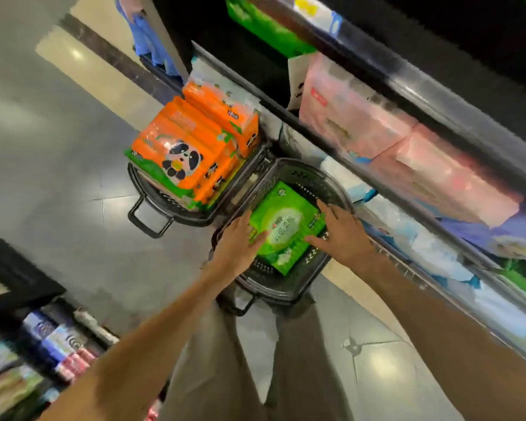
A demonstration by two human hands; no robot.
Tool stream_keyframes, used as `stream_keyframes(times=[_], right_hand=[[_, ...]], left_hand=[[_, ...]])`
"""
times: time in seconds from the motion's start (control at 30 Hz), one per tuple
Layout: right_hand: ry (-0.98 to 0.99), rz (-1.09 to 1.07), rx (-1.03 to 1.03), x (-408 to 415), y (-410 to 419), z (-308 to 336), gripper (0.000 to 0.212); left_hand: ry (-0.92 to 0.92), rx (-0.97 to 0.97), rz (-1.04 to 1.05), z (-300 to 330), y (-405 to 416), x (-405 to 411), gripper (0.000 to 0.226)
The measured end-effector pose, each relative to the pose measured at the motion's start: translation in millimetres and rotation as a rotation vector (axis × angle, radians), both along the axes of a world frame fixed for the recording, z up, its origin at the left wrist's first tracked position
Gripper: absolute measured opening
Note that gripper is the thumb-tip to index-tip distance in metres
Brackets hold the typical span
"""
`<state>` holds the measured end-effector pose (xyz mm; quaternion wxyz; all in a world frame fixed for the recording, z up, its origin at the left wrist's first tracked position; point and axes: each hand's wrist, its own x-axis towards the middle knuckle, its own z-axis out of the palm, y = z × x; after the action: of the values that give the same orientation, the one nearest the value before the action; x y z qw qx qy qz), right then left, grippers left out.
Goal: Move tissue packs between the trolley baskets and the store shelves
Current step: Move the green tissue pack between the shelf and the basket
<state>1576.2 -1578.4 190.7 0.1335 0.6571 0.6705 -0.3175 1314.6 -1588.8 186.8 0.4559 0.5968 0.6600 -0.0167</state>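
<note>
A: How many baskets are sitting on the trolley?

B: Two black baskets are showing. The near basket (325, 183) is holding one green tissue pack (286, 229), lying flat on its floor. The far basket (152, 205) is carrying the orange panda-printed packs (189, 147), standing on edge and leaning together. I am counting at least three of those; blur is hiding the edges, so the exact number is unclear.

A: And the hands?

B: Both are reaching down into the near basket. The left hand (237, 247) is pressing against the green pack's left edge, fingers spread and laid along it. The right hand (340, 235) is resting on the pack's right edge, fingers splayed, thumb lying over the top face. Neither hand is curling shut; the two are bracketing the pack between them, and whether it is being lifted I cannot tell.

A: What is sitting on the shelves?

B: On the right, the shelf (438, 95) is holding two large pink packs (377, 129) side by side, with pale blue-and-white packs (438, 253) lying on the level below. One green pack up top (264, 28) is showing in the dark bay above.
</note>
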Motion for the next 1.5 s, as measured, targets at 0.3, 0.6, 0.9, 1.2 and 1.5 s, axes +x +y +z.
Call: stream_keyframes(times=[0.3, 0.6, 0.9, 1.2, 1.5], right_hand=[[0.06, -0.01, -0.232, 21, 25, -191, 0.103], [0.016, -0.012, -0.216, 22, 57, -354, 0.106], [0.199, -0.282, -0.296, 33, 97, -447, 0.117], [0.236, -0.36, -0.32, 33, 110, -441, 0.089], [0.32, -0.386, -0.291, 41, 105, -350, 0.083]], left_hand=[[-0.224, -0.297, 0.677, -198, -57, 39, 0.072], [-0.189, -0.261, 0.956, -356, -57, 56, 0.063], [-0.182, -0.611, 1.128, -448, -50, 53, 0.086], [-0.32, -0.539, 1.23, -440, -54, 55, 0.122], [-0.4, -0.458, 1.191, -356, -53, 49, 0.065]])
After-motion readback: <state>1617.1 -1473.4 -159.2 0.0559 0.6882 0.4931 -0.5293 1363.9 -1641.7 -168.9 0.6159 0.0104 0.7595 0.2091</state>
